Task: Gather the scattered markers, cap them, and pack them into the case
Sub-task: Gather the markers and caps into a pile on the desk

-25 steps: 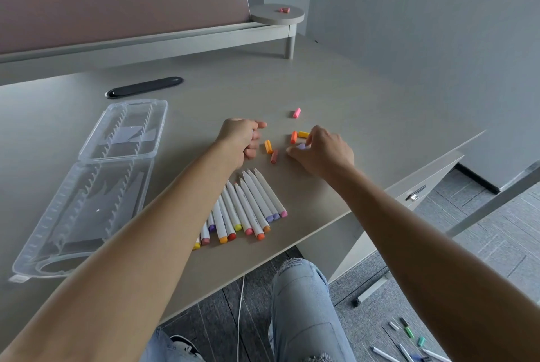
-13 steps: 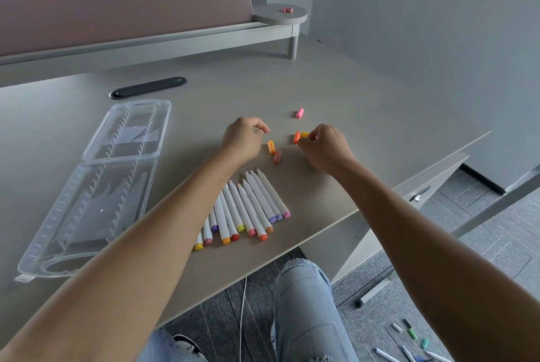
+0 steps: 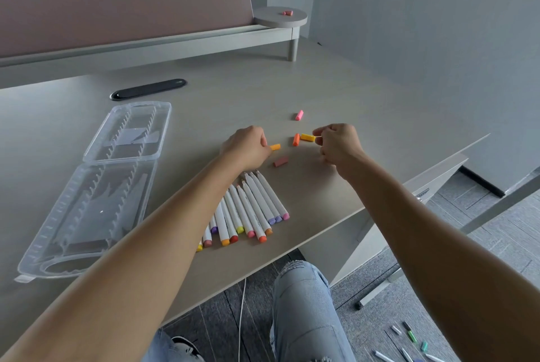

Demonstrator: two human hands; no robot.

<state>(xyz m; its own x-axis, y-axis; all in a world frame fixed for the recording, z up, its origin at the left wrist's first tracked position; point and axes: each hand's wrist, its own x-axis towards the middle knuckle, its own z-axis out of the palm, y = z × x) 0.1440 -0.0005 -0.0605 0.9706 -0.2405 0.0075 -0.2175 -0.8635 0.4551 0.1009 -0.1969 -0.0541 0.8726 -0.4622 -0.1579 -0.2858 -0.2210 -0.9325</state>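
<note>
Several white markers [image 3: 251, 209] with coloured ends lie side by side near the desk's front edge. Beyond them are loose caps: orange [image 3: 275, 146], orange-red [image 3: 296, 139], yellow [image 3: 307, 137], dusty red [image 3: 280, 161] and pink [image 3: 299, 115]. My left hand [image 3: 248, 148] is curled, its fingertips closed on the orange cap's left end. My right hand [image 3: 339, 145] pinches the right end of the yellow cap. The clear plastic case [image 3: 96, 186] lies open and empty at the left, its lid [image 3: 128, 130] folded back.
A black cable slot [image 3: 147, 88] sits behind the case. A round raised shelf [image 3: 280, 18] at the back holds a pink cap [image 3: 287, 13]. The desk's front edge runs diagonally at the right. More markers [image 3: 409, 344] lie on the floor beside my knee [image 3: 304, 303].
My left hand slid right onto the orange cap. My right hand moved back and right from the dusty red cap to the yellow cap's end.
</note>
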